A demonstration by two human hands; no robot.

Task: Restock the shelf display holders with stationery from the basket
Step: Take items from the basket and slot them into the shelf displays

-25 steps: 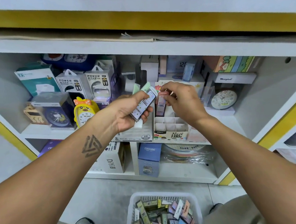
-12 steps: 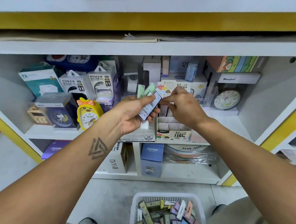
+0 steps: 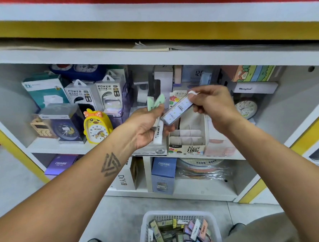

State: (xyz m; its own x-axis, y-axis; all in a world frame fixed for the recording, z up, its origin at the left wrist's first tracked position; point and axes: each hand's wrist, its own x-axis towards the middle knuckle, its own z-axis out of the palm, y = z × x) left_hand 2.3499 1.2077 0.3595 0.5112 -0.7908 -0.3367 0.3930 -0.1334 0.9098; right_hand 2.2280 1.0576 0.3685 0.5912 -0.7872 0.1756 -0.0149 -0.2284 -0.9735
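Note:
My left hand (image 3: 146, 127) grips a small bunch of slim lead cases, two green ones (image 3: 155, 102) sticking up and a white one (image 3: 158, 133) pointing down. My right hand (image 3: 213, 106) pinches the top end of a pale purple lead case (image 3: 176, 110), which slants between both hands in front of the shelf. Below them the cardboard display holder (image 3: 186, 141) with divided cells stands on the middle shelf. A white mesh basket (image 3: 177, 215) full of mixed lead cases sits on the floor by my feet.
On the shelf left of the holder are a yellow duck clock (image 3: 97, 126), a blue boxed clock (image 3: 65, 126) and power bank boxes (image 3: 110, 94). A round clock (image 3: 245, 108) stands at the right. Blue and white boxes (image 3: 163, 175) fill the lower shelf.
My right hand has come up from the display holder and taken hold of the purple case from my left hand's bunch. The case now sits pulled to the right, between both hands.

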